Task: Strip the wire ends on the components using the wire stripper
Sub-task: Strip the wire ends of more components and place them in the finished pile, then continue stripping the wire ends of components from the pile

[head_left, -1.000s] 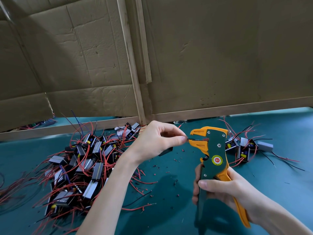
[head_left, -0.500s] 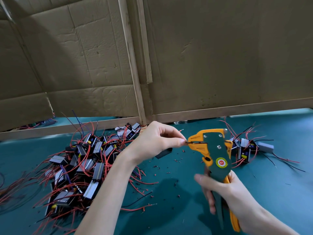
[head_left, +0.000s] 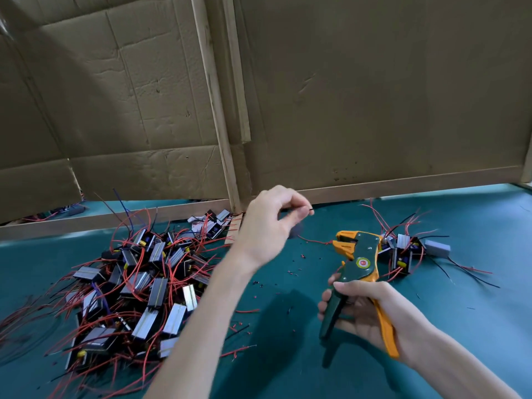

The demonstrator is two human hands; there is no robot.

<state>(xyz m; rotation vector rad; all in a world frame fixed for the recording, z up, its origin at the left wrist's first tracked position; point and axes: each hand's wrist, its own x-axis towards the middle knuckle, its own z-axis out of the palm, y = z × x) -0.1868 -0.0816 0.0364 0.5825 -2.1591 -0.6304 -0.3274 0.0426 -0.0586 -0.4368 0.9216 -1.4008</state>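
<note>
Above the mat [head_left: 475, 226], left grip [head_left: 267, 226] tight on a black wire [head_left: 311, 210], right grip [head_left: 371, 309] around the wire stripper [head_left: 361, 259].

I could read no text, number or brand anywhere in my view. The only label I found was a round sticker [head_left: 362, 262] on the green face of the wire stripper [head_left: 369, 246]. It had a red centre inside a yellow ring with a green edge. Whatever was printed in the red centre was too small and blurred for me to make out.
</note>
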